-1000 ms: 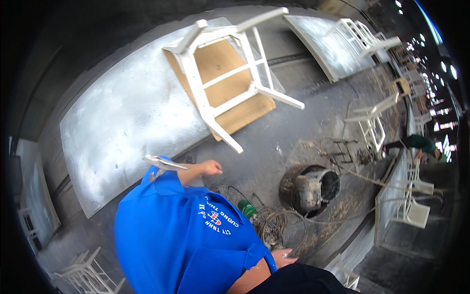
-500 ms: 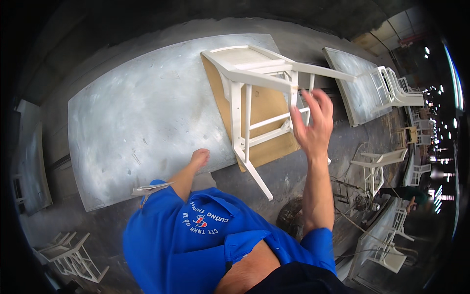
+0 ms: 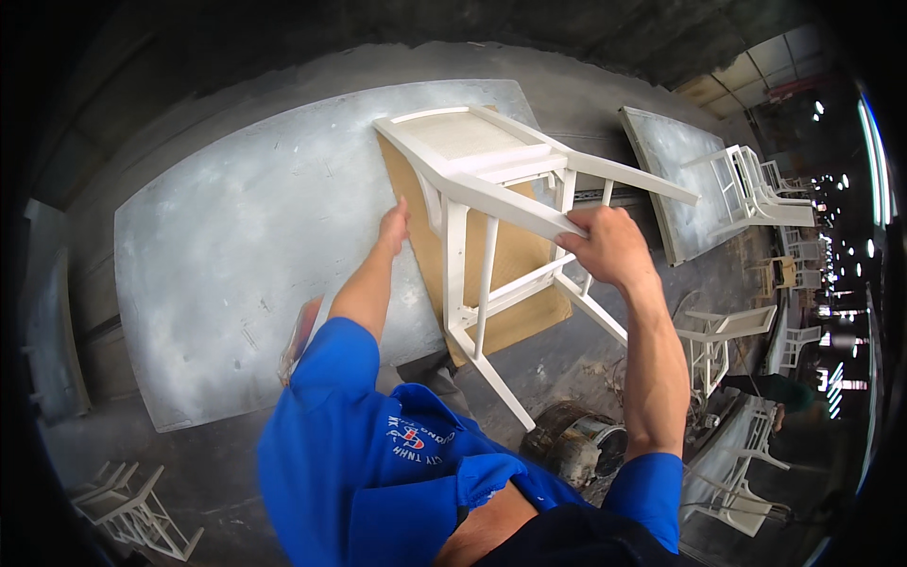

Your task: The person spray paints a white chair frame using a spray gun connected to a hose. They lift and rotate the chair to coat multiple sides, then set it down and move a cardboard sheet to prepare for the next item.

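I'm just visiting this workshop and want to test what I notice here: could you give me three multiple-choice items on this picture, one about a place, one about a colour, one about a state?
1. Where does the white chair lie?
A. on the grey table
B. on the floor
C. stacked on other chairs

2. What colour is the person's shirt?
A. red
B. blue
C. green

3. What is the right hand doing?
A. hanging free
B. holding a brush
C. closed on a chair leg

Answers: 1 A, the chair lies tipped on the grey table, over a brown board. 2 B, both sleeves are bright blue. 3 C, its fingers wrap a white leg, while the left hand touches the seat edge.
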`<state>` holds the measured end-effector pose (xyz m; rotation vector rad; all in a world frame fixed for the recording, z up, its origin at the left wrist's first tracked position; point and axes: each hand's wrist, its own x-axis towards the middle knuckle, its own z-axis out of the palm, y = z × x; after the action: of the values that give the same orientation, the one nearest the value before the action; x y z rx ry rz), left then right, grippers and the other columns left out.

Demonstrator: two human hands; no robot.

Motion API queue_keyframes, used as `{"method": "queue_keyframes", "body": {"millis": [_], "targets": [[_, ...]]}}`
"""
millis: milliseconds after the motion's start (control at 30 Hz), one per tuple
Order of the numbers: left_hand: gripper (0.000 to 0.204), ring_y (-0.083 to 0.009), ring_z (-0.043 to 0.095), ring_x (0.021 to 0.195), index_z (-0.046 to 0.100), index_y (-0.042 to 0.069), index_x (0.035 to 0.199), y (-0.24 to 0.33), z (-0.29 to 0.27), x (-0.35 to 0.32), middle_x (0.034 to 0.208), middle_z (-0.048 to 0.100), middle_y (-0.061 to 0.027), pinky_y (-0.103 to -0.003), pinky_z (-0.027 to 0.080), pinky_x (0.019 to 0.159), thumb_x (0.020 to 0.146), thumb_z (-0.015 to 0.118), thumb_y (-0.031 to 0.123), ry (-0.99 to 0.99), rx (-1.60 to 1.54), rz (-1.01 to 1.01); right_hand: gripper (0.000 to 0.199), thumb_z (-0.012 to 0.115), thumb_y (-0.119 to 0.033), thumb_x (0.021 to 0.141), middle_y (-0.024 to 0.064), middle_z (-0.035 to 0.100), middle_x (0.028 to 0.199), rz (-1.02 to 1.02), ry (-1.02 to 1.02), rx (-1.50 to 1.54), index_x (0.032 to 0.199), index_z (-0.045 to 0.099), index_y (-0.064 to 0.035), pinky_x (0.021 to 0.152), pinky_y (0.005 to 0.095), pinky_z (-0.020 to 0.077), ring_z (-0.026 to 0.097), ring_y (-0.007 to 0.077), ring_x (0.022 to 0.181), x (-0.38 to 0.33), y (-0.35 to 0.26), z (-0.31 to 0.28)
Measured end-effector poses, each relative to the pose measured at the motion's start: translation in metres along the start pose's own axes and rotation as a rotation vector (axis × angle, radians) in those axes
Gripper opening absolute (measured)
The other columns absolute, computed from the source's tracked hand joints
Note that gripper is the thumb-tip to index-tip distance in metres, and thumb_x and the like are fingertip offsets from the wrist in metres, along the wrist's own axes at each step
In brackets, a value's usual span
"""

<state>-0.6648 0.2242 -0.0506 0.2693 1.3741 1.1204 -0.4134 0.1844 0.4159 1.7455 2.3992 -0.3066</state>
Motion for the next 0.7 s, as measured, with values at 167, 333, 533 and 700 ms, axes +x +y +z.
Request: {"method": "queue_keyframes", "body": {"millis": [167, 333, 533, 700], "targets": [[0.098, -0.0375, 0.039, 0.146, 0.028, 0.004, 0.161, 0.043, 0.045, 0.019, 0.162, 0.038, -0.02, -0.058, 0.034, 0.116, 0.097, 0.041, 0.077, -0.093, -0.254, -0.044, 0.032, 0.077, -0.022, 0.083, 0.0247, 0.072, 0.088, -0.07, -0.022, 0.047, 0.112, 0.077, -0.0089, 0.079, 0.045, 0.0551, 0.071, 0.0419, 0.083, -0.025, 0.059, -0.028], [0.093, -0.0384, 0.047, 0.14, 0.036, 0.001, 0.156, 0.051, 0.08, 0.017, 0.155, 0.047, -0.0196, -0.055, 0.037, 0.115, 0.097, 0.051, 0.071, 0.014, -0.732, 0.143, 0.036, 0.078, -0.022, 0.083, 0.0252, 0.071, 0.092, -0.14, -0.021, 0.05, 0.115, 0.074, -0.0066, 0.078, 0.0461, 0.0537, 0.069, 0.0437, 0.087, -0.049, 0.118, -0.06], [0.073, -0.0396, 0.054, 0.132, 0.048, 0.0, 0.147, 0.036, 0.045, -0.009, 0.143, 0.058, -0.0218, -0.051, 0.042, 0.114, 0.095, 0.064, 0.049, 0.004, -0.958, 0.138, 0.043, 0.079, -0.023, 0.081, 0.024, 0.071, 0.1, -0.234, -0.128, -0.002, 0.119, 0.072, -0.0048, 0.08, 0.0446, 0.0543, 0.069, 0.0431, 0.091, -0.066, 0.182, -0.092], [0.059, -0.0411, 0.058, 0.127, 0.051, -0.004, 0.14, 0.033, 0.065, -0.073, 0.133, 0.063, -0.0234, -0.052, 0.045, 0.112, 0.091, 0.066, 0.026, 0.124, -1.033, 0.137, 0.048, 0.085, -0.023, 0.071, 0.0216, 0.074, 0.099, -0.149, -0.252, -0.172, 0.114, 0.074, -0.0064, 0.084, 0.0437, 0.0565, 0.072, 0.0409, 0.093, -0.075, 0.22, -0.109]]}}
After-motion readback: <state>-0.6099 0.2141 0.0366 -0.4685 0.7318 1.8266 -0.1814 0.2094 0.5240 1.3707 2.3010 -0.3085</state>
